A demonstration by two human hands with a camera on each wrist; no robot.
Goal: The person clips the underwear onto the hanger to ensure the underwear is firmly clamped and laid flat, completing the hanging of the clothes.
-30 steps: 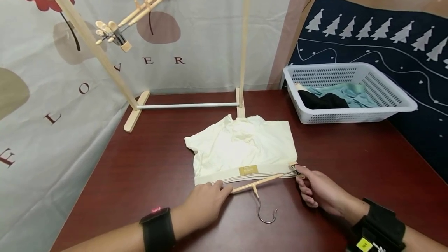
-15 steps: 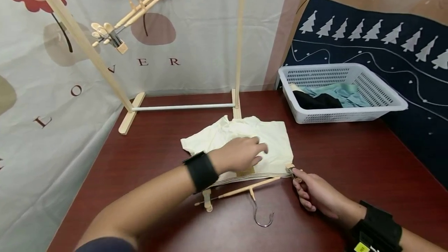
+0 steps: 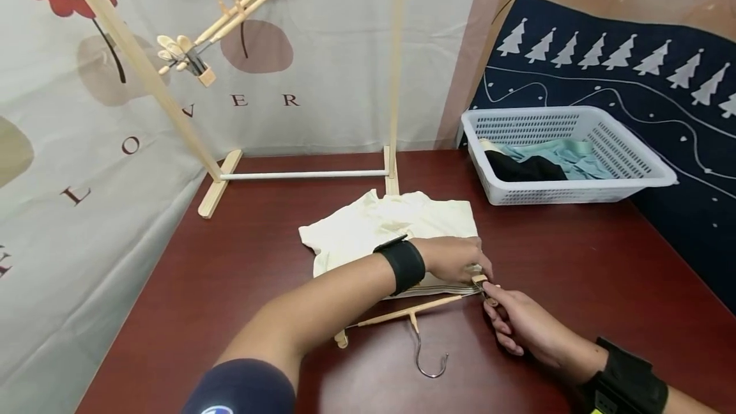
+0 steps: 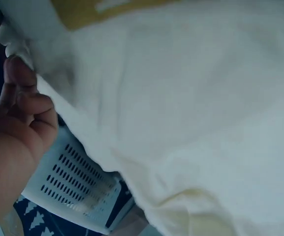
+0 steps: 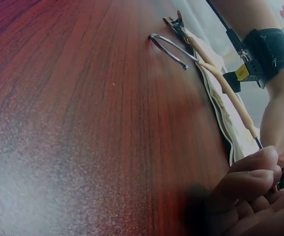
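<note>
Left arm's stretched across the body, left hand (image 3: 457, 259) knuckles-up with fingers curled down right beside the right hand (image 3: 517, 319), which has fingertips (image 5: 260, 164) pinched together, black bands on both wrists.

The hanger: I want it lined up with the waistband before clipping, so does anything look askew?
Yes. The hanger lies slanted: its right clip meets the cream garment at the waistband corner, while its left clip sits on bare table, clear of the fabric.
</note>
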